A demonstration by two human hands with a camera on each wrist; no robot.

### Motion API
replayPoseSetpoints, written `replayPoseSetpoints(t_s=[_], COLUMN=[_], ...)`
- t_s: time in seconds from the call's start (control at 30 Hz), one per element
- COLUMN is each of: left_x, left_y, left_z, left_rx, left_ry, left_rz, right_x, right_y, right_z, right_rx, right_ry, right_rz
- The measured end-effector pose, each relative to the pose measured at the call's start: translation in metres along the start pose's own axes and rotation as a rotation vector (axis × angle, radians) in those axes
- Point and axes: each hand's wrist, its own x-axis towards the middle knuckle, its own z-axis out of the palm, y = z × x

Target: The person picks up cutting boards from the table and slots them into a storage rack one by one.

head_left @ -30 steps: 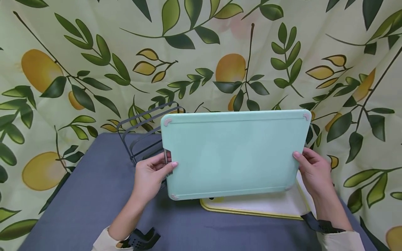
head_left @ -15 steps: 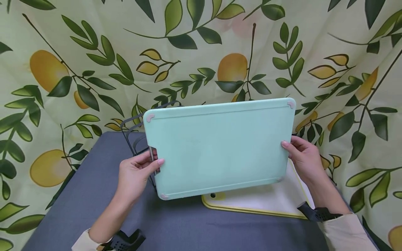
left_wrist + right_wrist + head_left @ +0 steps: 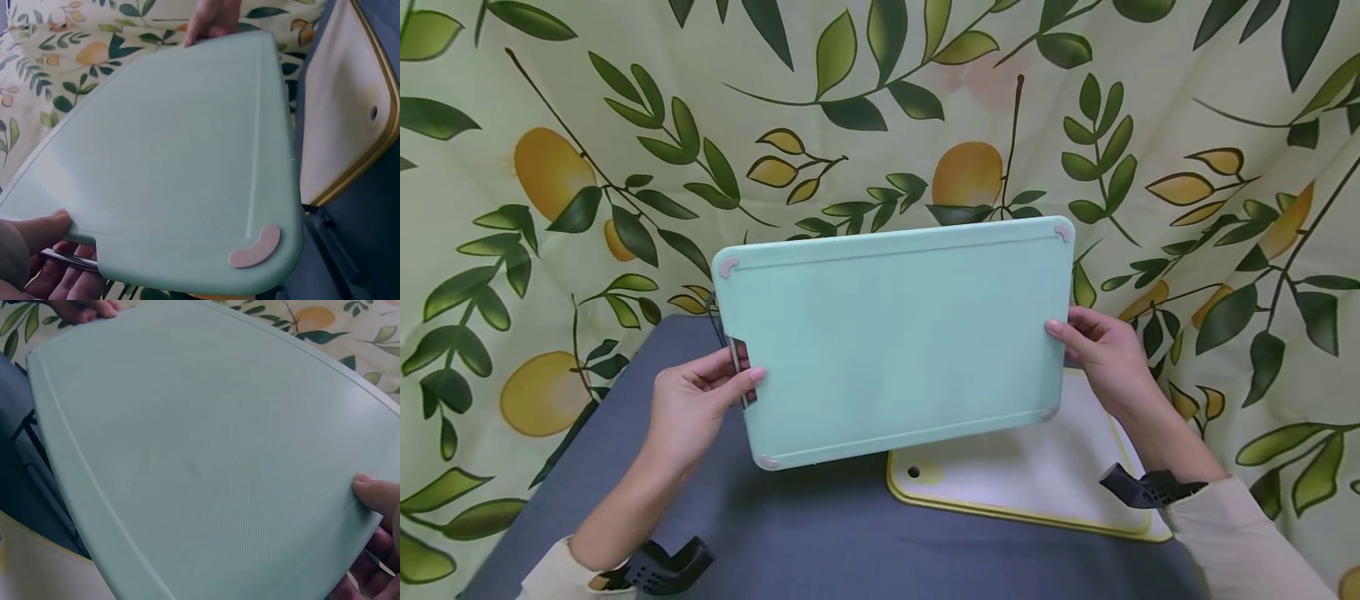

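Observation:
A mint-green cutting board (image 3: 895, 342) with pink corner pads is held up in the air, its broad face toward the head camera and its right end a little higher. My left hand (image 3: 688, 404) grips the left edge at a notch with a metal bar (image 3: 70, 259); the thumb lies on the face and the fingers go behind. On the opposite edge, my right hand (image 3: 1105, 358) pinches the board with the thumb in front. Below and behind it, a white cutting board with a yellow rim (image 3: 1000, 483) lies on the table, partly covered.
A dark wire rack (image 3: 37, 450) stands behind the green board, mostly hidden in the head view. The table has a blue-grey cloth (image 3: 820, 542). A curtain with leaves and fruit (image 3: 880, 108) hangs at the back. Dark straps (image 3: 662, 567) sit on both wrists.
Both hands have carried the green board left and slightly up, tilting its right end higher. More of the white board shows now, and the rack has become mostly covered.

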Motion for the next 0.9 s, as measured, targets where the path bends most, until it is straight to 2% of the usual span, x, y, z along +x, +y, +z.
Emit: replayPoseSetpoints(t_s=[0.03, 0.1, 0.17, 0.27, 0.3, 0.4, 0.57, 0.7, 0.9], left_x=[0.001, 0.003, 0.004, 0.005, 0.006, 0.007, 0.01, 0.013, 0.021], left_y=[0.002, 0.005, 0.008, 0.013, 0.014, 0.018, 0.022, 0.025, 0.031], left_z=[-0.001, -0.005, -0.009, -0.016, -0.018, -0.025, -0.035, -0.042, -0.048], left_rx=[-0.011, -0.029, -0.043, -0.042, -0.036, 0.007, 0.032, -0.006, -0.069], left_ry=[-0.004, -0.012, -0.021, -0.026, -0.023, -0.025, -0.031, -0.03, 0.004], left_rz=[0.002, 0.011, 0.023, 0.03, 0.026, 0.024, 0.032, 0.023, 0.015], right_x=[0.001, 0.003, 0.005, 0.01, 0.012, 0.018, 0.028, 0.038, 0.052], right_y=[-0.003, -0.008, -0.016, -0.026, -0.029, -0.037, -0.047, -0.053, -0.065], right_z=[0.0, 0.002, 0.005, 0.012, 0.014, 0.019, 0.023, 0.029, 0.039], right_rx=[-0.022, 0.0, 0.086, 0.168, 0.166, 0.128, 0.128, 0.077, 0.087], right_ry=[-0.001, -0.006, -0.012, -0.006, -0.008, -0.027, -0.091, -0.101, -0.112], right_rz=[0.016, 0.051, 0.089, 0.14, 0.15, 0.157, 0.131, 0.125, 0.113])
